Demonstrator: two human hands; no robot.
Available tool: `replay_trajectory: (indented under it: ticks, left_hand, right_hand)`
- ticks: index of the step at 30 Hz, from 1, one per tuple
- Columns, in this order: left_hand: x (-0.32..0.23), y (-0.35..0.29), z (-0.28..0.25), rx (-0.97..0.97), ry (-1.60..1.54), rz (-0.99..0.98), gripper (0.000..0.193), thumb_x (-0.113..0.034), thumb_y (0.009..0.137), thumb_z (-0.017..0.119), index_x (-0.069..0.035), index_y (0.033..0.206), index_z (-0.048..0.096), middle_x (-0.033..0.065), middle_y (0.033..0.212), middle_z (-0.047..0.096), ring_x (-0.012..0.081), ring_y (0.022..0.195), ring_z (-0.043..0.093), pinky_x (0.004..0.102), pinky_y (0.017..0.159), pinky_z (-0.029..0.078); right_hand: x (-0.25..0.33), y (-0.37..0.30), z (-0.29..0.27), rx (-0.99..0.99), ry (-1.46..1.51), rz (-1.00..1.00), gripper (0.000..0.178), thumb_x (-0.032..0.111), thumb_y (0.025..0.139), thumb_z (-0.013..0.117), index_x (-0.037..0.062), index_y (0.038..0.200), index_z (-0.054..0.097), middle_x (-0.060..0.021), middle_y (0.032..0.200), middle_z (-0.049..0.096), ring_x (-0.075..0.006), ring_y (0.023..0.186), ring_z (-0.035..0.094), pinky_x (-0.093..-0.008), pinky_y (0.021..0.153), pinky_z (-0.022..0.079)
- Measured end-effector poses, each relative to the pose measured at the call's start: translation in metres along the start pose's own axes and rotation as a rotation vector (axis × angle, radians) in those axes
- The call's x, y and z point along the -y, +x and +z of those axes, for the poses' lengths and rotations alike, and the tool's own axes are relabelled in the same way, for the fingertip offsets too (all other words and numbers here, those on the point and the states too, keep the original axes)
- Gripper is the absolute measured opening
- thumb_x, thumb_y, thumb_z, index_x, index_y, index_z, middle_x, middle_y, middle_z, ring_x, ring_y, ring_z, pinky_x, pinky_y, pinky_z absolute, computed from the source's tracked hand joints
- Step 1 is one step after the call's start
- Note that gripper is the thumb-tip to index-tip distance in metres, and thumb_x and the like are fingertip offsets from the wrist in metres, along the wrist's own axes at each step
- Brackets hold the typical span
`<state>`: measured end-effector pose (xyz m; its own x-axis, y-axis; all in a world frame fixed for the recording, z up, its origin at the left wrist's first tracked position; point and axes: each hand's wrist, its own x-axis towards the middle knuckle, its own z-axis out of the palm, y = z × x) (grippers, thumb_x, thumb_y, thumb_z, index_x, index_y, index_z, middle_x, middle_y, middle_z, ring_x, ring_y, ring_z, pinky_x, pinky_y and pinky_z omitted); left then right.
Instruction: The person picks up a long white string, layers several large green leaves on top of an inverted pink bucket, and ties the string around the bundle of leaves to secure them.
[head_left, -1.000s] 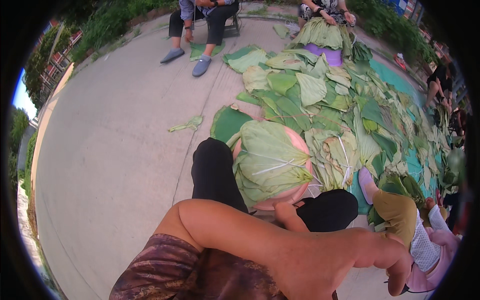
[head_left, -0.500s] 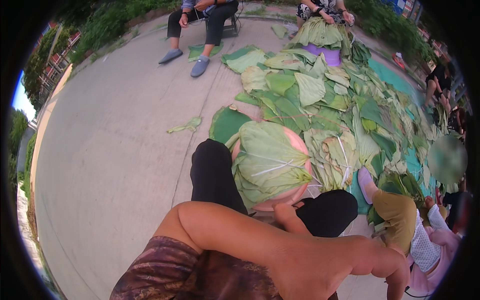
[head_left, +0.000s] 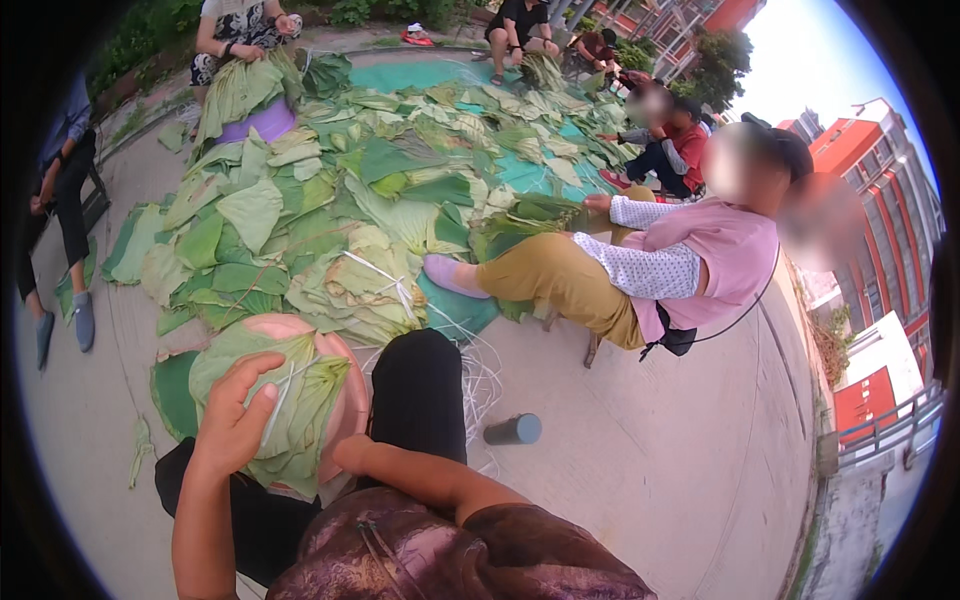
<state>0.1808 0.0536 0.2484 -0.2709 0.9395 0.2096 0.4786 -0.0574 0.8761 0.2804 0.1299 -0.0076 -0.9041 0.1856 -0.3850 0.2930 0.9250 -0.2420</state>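
Observation:
Between my knees is a pink basin point(head_left: 352, 400) with a bundle of big green lotus leaves point(head_left: 310, 400) on it. White strips cross the bundle near its gathered stem end. My left hand point(head_left: 238, 405) is over the bundle's left part, fingers stretched out and thumb apart, with nothing seen in it; whether it touches the leaves I cannot tell. By the near right rim of the basin is my right hand point(head_left: 352, 455), low beside my knee, its fingers mostly hidden. Just beyond the basin lies another leaf bundle point(head_left: 360, 290), paler and also crossed by white strips.
Loose leaves point(head_left: 250, 215) cover a green sheet point(head_left: 530, 175) ahead. White strips point(head_left: 482, 375) lie tangled right of my knee, near a dark blue-grey cylinder point(head_left: 513, 430). A person in pink point(head_left: 700, 245) sits at right. Another works leaves over a purple tub point(head_left: 258, 122).
The view has swung to the right. My left arm, stretched across toward the right before, has come back, and its hand is over the leaf bundle. My right hand stays by the basin.

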Motion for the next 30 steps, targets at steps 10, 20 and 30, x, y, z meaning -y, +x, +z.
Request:
replay_trajectory:
  ticks: [10,20,30]
  left_hand:
    - [0.263,-0.055,-0.073,0.473,0.814,-0.470,0.038,-0.008,0.069,0.059,0.003,0.105,0.052,0.0201,0.095,0.056,0.0326,0.079,0.057,0.0358,0.070,0.046]
    - [0.231,-0.045,-0.067,0.044,0.341,-0.362,0.043,-0.013,0.069,0.063,0.001,0.108,0.051,0.0168,0.085,0.058,0.0227,0.069,0.058,0.0327,0.062,0.047]
    - [0.232,-0.058,-0.059,0.088,0.371,-0.382,0.040,-0.013,0.068,0.063,0.002,0.104,0.053,0.0178,0.082,0.058,0.0245,0.067,0.059,0.0334,0.061,0.047]
  right_hand:
    - [-0.002,-0.037,0.000,0.449,-0.066,-0.050,0.027,0.014,0.080,0.046,0.0017,0.102,0.056,-0.0076,0.100,0.060,-0.0203,0.099,0.055,-0.0332,0.082,0.044]
    - [0.002,-0.015,0.010,0.346,-0.067,0.022,0.027,0.014,0.080,0.047,0.0018,0.102,0.056,-0.0080,0.100,0.060,-0.0210,0.099,0.055,-0.0338,0.083,0.044]
    - [-0.002,-0.006,0.013,0.219,-0.078,0.075,0.027,0.014,0.079,0.047,0.0019,0.102,0.057,-0.0085,0.100,0.060,-0.0217,0.100,0.054,-0.0343,0.083,0.043]
